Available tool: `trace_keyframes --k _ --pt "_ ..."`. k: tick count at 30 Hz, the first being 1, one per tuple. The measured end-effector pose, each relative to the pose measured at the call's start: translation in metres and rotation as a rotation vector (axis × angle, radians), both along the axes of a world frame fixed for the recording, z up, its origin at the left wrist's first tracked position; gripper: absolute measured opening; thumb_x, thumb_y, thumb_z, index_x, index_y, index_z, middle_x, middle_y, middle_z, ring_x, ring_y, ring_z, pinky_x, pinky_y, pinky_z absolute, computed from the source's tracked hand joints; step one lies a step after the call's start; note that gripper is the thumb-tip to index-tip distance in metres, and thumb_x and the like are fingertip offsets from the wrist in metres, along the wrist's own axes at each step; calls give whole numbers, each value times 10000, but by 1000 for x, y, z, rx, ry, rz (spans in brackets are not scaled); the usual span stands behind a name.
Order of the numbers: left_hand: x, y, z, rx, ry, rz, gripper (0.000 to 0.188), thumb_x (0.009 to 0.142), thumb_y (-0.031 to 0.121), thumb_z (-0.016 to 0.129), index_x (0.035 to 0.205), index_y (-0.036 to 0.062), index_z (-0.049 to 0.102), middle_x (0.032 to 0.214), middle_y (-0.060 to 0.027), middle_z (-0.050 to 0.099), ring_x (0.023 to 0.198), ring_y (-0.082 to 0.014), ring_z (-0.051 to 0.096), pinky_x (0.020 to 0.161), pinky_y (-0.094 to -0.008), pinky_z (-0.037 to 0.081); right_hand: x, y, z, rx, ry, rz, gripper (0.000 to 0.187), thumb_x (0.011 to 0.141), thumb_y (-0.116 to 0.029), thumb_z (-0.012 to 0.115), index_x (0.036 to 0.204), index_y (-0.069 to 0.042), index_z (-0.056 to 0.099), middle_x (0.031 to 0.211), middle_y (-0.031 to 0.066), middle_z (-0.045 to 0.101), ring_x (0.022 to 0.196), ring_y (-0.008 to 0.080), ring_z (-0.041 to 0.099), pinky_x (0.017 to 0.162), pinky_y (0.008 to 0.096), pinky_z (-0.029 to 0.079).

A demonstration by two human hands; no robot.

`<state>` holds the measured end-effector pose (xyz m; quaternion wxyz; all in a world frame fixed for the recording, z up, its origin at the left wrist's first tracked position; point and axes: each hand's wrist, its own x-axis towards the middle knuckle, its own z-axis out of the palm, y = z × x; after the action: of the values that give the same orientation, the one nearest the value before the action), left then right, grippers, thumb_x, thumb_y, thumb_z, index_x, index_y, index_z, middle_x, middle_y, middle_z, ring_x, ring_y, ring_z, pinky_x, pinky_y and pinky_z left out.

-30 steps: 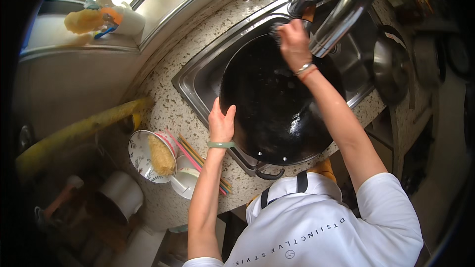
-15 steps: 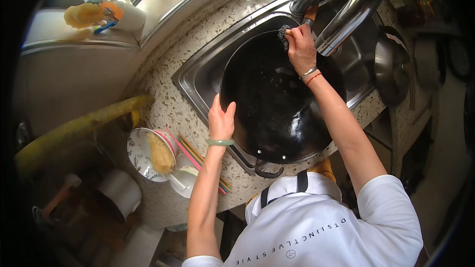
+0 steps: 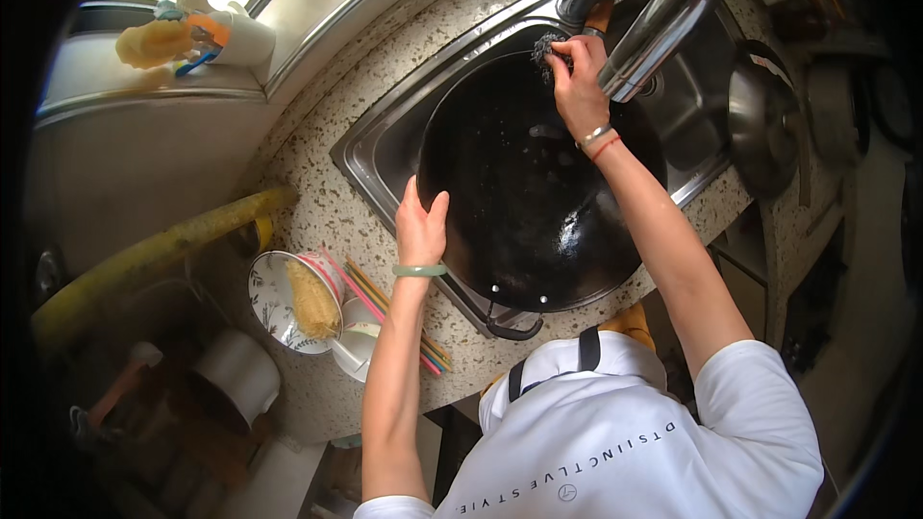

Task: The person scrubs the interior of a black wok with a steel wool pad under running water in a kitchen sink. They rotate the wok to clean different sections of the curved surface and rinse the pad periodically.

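Observation:
A large black wok (image 3: 529,192) lies tilted across the sink, its loop handle (image 3: 515,329) toward me. My left hand (image 3: 419,229) grips the wok's left rim, thumb on the inner side; the other fingers are partly hidden by the rim. At the far rim, my right hand (image 3: 581,86) pinches a dark steel wool scrubber (image 3: 548,58) and presses it against the edge. A wooden handle (image 3: 599,16) shows just beyond the scrubber, partly behind the faucet. Wet spots and a shiny patch mark the wok's inside.
The chrome faucet (image 3: 659,24) hangs close beside my right hand, over the steel sink (image 3: 697,106). To the left, a patterned bowl (image 3: 274,300) holds a tan loofah, next to a white bowl (image 3: 358,338) and several coloured chopsticks (image 3: 370,293). A lidded pan (image 3: 760,125) stands at right.
My right hand has slid a little to the left along the far rim with the scrubber. The wok and my left hand have shifted slightly left.

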<state>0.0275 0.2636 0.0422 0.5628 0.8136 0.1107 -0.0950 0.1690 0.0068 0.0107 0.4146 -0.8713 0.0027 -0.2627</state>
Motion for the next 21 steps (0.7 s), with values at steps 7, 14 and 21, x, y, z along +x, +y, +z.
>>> trace_keyframes --k 7,14,21 --pt "0 -5 -9 -134 32 26 324 919 25 637 1231 -41 578 1117 -91 673 1020 -148 611 929 -288 480 -13 90 1 24 27 214 101 838 -39 667 881 -90 591 857 104 524 933 306 569 792 413 484" --pt "-5 -4 -8 -130 -3 39 323 920 11 638 1234 -36 573 1107 -71 675 1003 -137 609 925 -287 483 -2 0 -9 -98 13 69 85 842 15 674 869 -6 596 920 129 560 791 322 599 689 396 501" --pt "-1 -5 -7 -123 31 31 320 919 12 638 1228 -38 571 1105 -77 675 995 -136 610 918 -290 485 -30 95 4 80 40 272 96 808 8 647 848 -36 572 897 131 553 867 330 572 757 406 494"
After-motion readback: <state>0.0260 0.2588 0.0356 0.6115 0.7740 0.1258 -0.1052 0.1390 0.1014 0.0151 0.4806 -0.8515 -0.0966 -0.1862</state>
